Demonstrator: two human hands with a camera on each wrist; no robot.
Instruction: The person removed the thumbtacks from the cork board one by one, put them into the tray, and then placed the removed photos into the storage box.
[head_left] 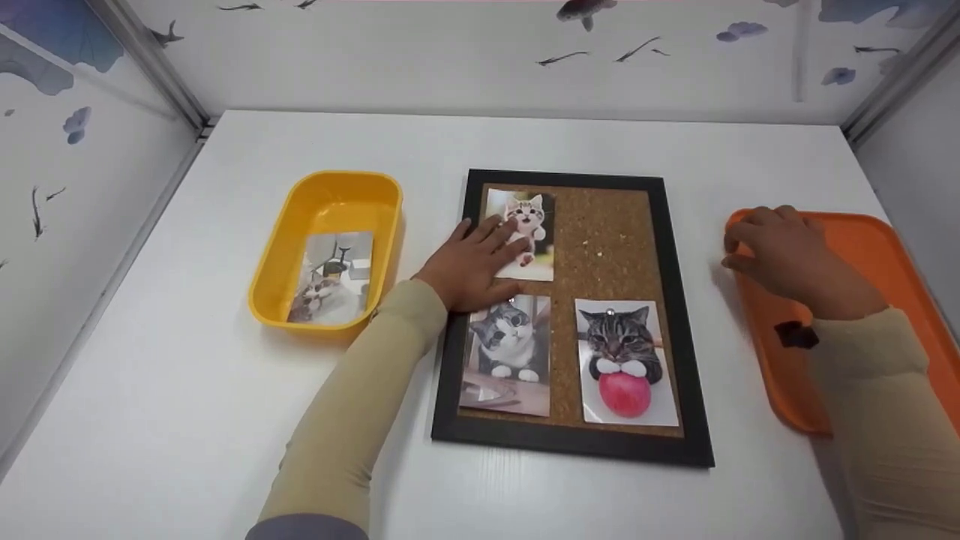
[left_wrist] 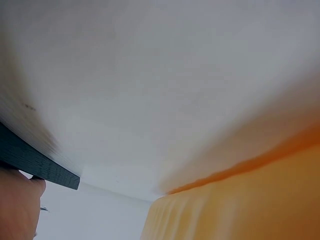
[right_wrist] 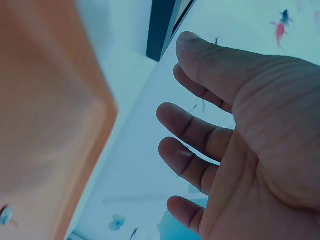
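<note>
My left hand point(head_left: 471, 264) lies with spread fingers across the left side of a black-framed cork board point(head_left: 604, 259). Its fingertips rest on the kitten photo point(head_left: 541, 247) at the board's upper left. Below that hand is a grey-and-white cat photo point(head_left: 514, 375), with a pin at its top. To its right, a tabby photo with a pink ball point(head_left: 626, 367) is also pinned at the top. My right hand point(head_left: 795, 259) hovers over the left edge of an orange tray point(head_left: 874, 247), fingers loosely bent and holding nothing. Inside the tray a small silvery pin point(right_wrist: 6, 215) shows.
Left of the board stands a yellow tub point(head_left: 345, 187) with another cat photo point(head_left: 337, 281) in it. The white table point(head_left: 187, 420) is bordered by pale patterned panels point(head_left: 450, 67) at the back and sides. My left forearm passes close by the tub's right side.
</note>
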